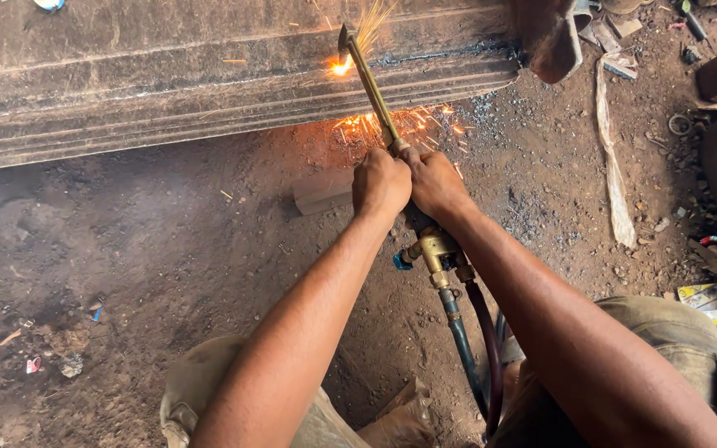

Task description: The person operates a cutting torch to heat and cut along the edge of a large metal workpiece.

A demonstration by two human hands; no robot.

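Knees: two legs in dusty khaki cloth (682, 348) at the near edge, the person crouched low over the dirt.
Hoses: a dark blue-green rubber hose (460, 348) and a dark red rubber hose (491, 348) run side by side between the knees, up to the brass valve block (435, 249).
Valve block: sits just near of the hands, a small blue knob (401, 261) sticking out on its left.
Left hand: left hand (381, 184) wrapped tight in a full fist around the torch handle, knuckles up.
Right hand: right hand (435, 184) touching the left, fingers curled closed round the same handle.
Torch: long brass cutting torch (373, 87) rises from the fists, slanting far and slightly left, centre of the scene.
Tip: the dark nozzle (344, 37) is down on the rusty grey steel beam (168, 75), a bright orange flame spot (341, 68) right at it.
Sparks: orange sparks (375, 126) are showering onto the ground just far of the hands, and more fly up past the nozzle.
Beam: lies across the far side, left to centre-right, ridged along its near edge.
Ground: brown packed dirt (126, 241), a flat grey metal piece (323, 191) just left of the left hand.
Far right: a pale cloth strip (612, 158) and scattered scrap.
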